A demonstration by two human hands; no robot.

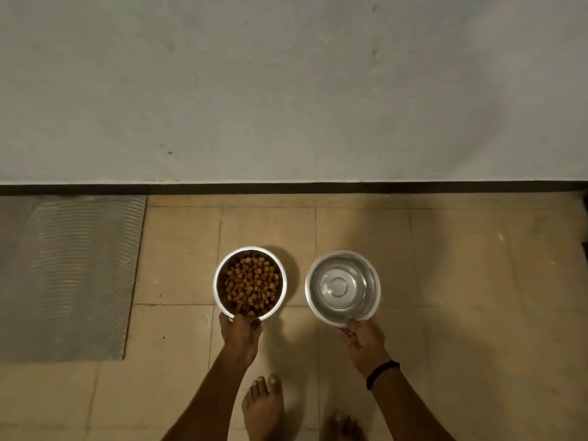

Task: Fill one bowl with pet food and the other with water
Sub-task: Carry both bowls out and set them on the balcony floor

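Tiled floor [445,249]: both bowls sit near the wall, apart. The right hand [362,340] grips the water bowl [308,281] at its near rim; a tilt would likely spill it. The left hand [241,332] grips the food bowl [216,281] likewise; a jolt could scatter pellets [249,283].

The round polished-metal bowl of brown kibble [219,276] and the round metal bowl of clear water [314,275] look glossy and smooth. The beige floor tiles [461,281] are matt, the grey ribbed mat [70,275] faintly sheened, and the pale wall [286,90] is matt and slightly rough.
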